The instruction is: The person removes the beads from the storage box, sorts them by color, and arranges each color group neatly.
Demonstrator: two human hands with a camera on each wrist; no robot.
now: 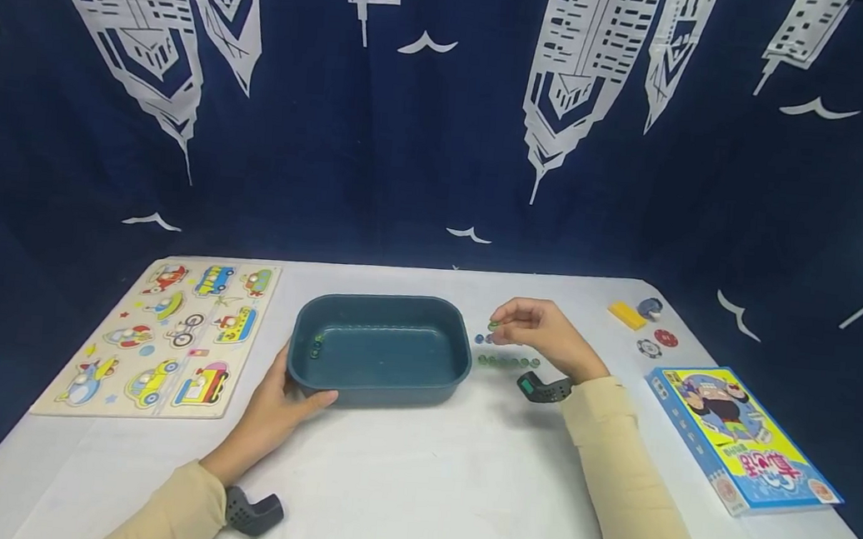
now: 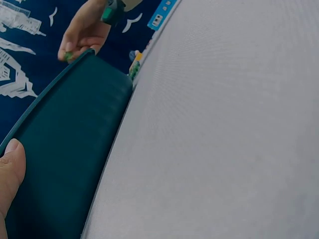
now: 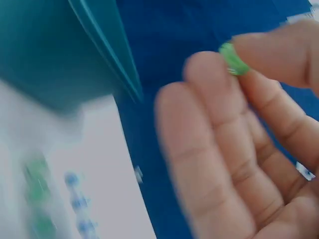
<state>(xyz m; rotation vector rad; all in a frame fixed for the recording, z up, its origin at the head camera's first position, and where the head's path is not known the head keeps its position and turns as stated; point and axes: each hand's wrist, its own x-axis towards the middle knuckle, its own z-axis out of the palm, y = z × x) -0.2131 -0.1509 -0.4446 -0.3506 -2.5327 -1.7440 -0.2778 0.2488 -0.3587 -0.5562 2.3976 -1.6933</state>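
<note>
A dark teal plastic basin (image 1: pixel 381 395) stands on the white table, with a few green marbles (image 1: pixel 317 346) at the left of its floor. My left hand (image 1: pixel 276 409) grips the basin's near left corner, thumb (image 2: pixel 11 167) against the front wall by the rim; its other fingers are mostly hidden behind the corner. To the right of the basin, my right hand (image 1: pixel 536 331) is raised and pinches a green marble (image 3: pixel 233 59) between thumb and fingers. Under it on the table lie a row of green marbles (image 1: pixel 503 362) and some blue marbles (image 1: pixel 479 338), partly covered by the hand.
A wooden picture puzzle board (image 1: pixel 193 353) lies at the left. On the right are a blue and yellow box (image 1: pixel 746 438), a yellow block (image 1: pixel 627 315), a dark bluish lump (image 1: pixel 650 308), a red chip (image 1: pixel 665 338) and a black-and-white chip (image 1: pixel 649 348). A navy patterned curtain (image 1: pixel 410 151) hangs behind.
</note>
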